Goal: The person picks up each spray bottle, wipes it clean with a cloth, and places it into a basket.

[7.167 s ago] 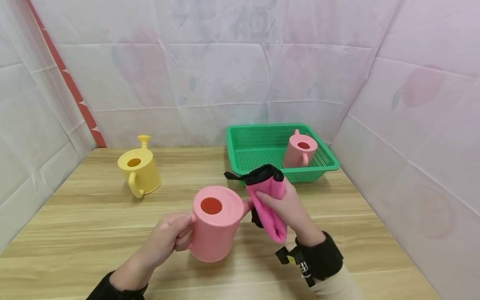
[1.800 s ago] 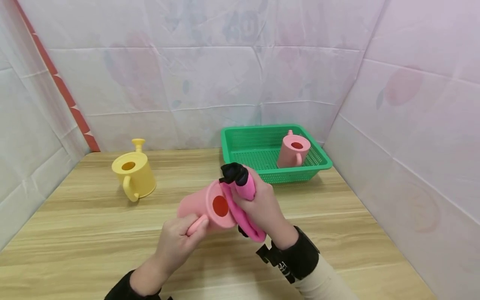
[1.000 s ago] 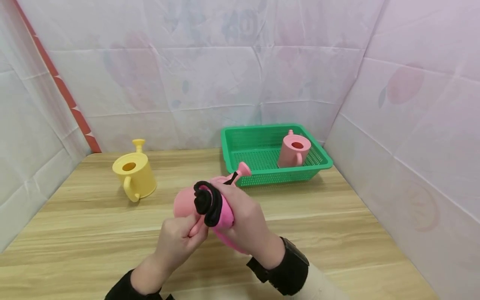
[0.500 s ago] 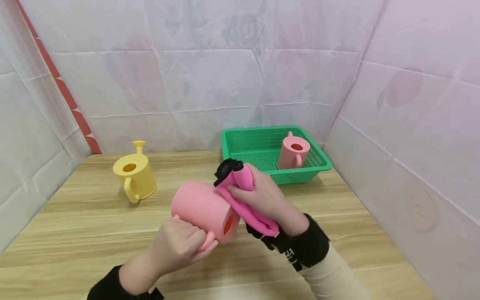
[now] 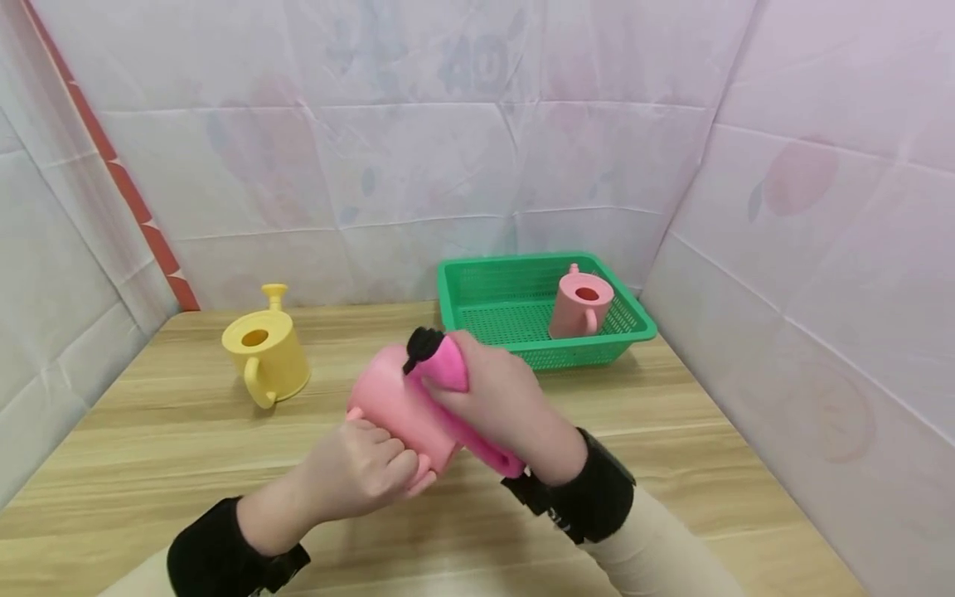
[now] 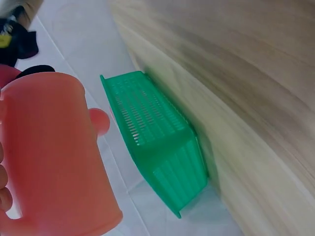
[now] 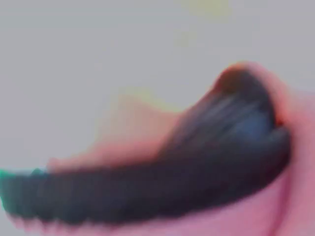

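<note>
My left hand (image 5: 358, 471) grips the handle of a pink watering can (image 5: 391, 402), which is tilted on its side above the table. In the left wrist view, the body of that watering can (image 6: 59, 157) fills the left, with a few fingertips at the edge. A folded bright pink cloth (image 5: 446, 369) with black edging is held in my right hand (image 5: 498, 396) and lies against the can's upper side. The right wrist view is blurred and close on the cloth's black edging (image 7: 147, 191). The can's top opening and spout are hidden in the head view.
A green plastic basket (image 5: 578, 355) stands at the back right with a second pink watering can (image 5: 577, 313) upright inside. A yellow watering can (image 5: 272, 358) stands upright on the wooden table (image 5: 149, 464) at the left. Pale printed sheets hang behind and at both sides.
The pink watering can went from upright to tipped on its side, its opening now turned out of sight. The cloth moved across it, most recently leftward onto the can's body. Both grips stay.
</note>
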The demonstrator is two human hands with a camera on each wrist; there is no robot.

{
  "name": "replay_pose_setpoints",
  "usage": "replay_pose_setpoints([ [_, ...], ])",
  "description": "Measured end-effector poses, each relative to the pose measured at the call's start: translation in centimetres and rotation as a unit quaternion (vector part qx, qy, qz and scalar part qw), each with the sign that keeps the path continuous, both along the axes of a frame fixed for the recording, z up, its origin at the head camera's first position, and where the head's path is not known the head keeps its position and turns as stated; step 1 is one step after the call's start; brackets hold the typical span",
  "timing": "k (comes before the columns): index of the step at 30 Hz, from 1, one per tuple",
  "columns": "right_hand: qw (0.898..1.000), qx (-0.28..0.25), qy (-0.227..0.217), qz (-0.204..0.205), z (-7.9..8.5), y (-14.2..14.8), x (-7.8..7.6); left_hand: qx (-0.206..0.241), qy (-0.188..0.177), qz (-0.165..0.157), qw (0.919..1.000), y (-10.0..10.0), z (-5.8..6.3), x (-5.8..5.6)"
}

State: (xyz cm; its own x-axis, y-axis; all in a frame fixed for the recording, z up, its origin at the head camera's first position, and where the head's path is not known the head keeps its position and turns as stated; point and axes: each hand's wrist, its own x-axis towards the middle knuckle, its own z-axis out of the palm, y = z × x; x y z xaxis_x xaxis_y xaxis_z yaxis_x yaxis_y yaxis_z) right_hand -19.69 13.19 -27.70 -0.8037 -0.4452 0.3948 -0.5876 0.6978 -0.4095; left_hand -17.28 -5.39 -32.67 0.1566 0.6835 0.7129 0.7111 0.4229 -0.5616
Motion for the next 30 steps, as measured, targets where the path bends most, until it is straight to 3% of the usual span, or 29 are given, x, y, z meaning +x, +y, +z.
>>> replay_pose_setpoints([
  [2,0.996,0.047,0.056,0.04,0.2,-0.6,1.3,-0.011,-0.003,0.01,0.9999,-0.3,-0.4,-0.5],
  [4,0.985,0.104,0.108,0.081,0.3,-0.9,2.6,-0.014,-0.02,0.023,0.9994,-0.7,-0.8,-0.9],
  [6,0.974,0.153,0.127,0.109,0.3,-1.2,3.7,-0.01,-0.05,0.025,0.9984,-0.9,-1.1,-1.2],
  [8,0.965,0.183,0.151,0.113,0.3,-1.4,4.3,0.003,-0.086,0.023,0.996,-1.1,-1.1,-1.3],
  [11,0.963,0.196,0.156,0.098,0.5,-1.5,4.4,0.034,-0.12,0.001,0.9922,-0.9,-0.8,-1.4],
  [13,0.966,0.183,0.155,0.097,0.6,-1.4,4.1,0.035,-0.109,0.001,0.9934,-0.9,-0.7,-1.5],
  [17,0.977,0.116,0.146,0.104,0.9,-1.1,2.9,0.014,-0.041,0.007,0.999,-0.7,-0.3,-1.7],
  [21,0.99,0.044,0.078,0.104,1.1,-0.9,1.3,-0.002,-0.001,0.015,0.9999,-0.4,0.5,-1.5],
  [24,0.995,-0.006,-0.029,0.098,1.3,0.0,0.0,0.002,0.004,0.011,0.9999,-0.3,1.1,-1.0],
  [27,0.984,-0.07,-0.133,0.096,1.1,1.1,-2.0,0.007,0.005,0.007,0.9999,-0.3,1.5,-0.5],
  [30,0.961,-0.133,-0.221,0.098,0.2,2.2,-3.9,0.005,0.0,0.007,1.0,-0.4,1.4,-0.3],
])
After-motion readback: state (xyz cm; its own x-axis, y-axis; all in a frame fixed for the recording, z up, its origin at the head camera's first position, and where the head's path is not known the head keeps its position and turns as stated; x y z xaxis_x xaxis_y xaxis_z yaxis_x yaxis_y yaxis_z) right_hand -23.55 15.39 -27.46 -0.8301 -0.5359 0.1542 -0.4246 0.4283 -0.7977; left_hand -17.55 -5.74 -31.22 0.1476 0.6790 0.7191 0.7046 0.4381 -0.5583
